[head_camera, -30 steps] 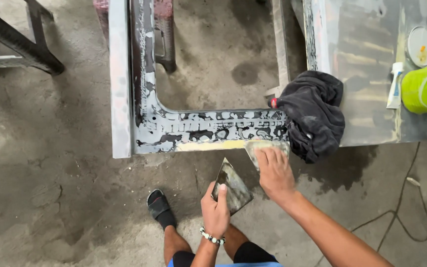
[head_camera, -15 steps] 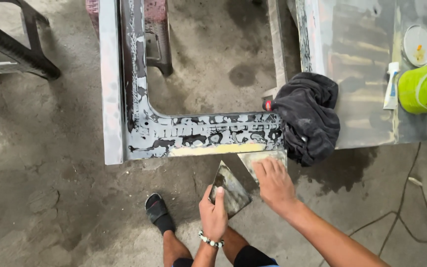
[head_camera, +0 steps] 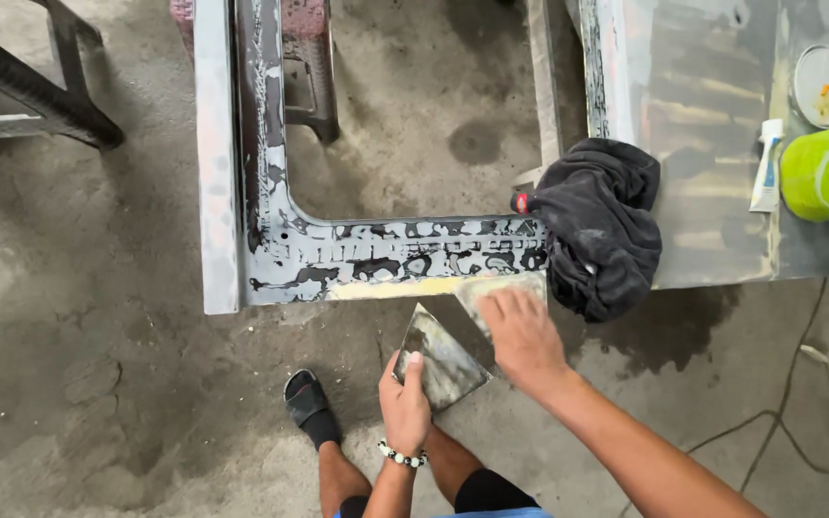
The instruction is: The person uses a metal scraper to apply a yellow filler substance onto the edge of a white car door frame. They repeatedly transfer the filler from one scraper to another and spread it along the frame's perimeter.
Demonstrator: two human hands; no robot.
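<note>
Your left hand point(head_camera: 405, 408) sits low and close to your body, fingers curled into a grip with the thumb pointing up, a beaded bracelet on the wrist. Your right hand point(head_camera: 522, 336) reaches further forward, palm down and fingers pressed flat, its bare forearm stretching back towards the lower right corner.

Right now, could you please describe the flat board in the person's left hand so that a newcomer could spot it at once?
Start at the long grey metal frame with peeling paint and follow its bottom edge to the yellow strip. Just below it, the left hand, wearing a bead bracelet, holds a flat mixing board. It is diamond-shaped and smeared grey, unlike the smaller spreader under the right hand.
</note>
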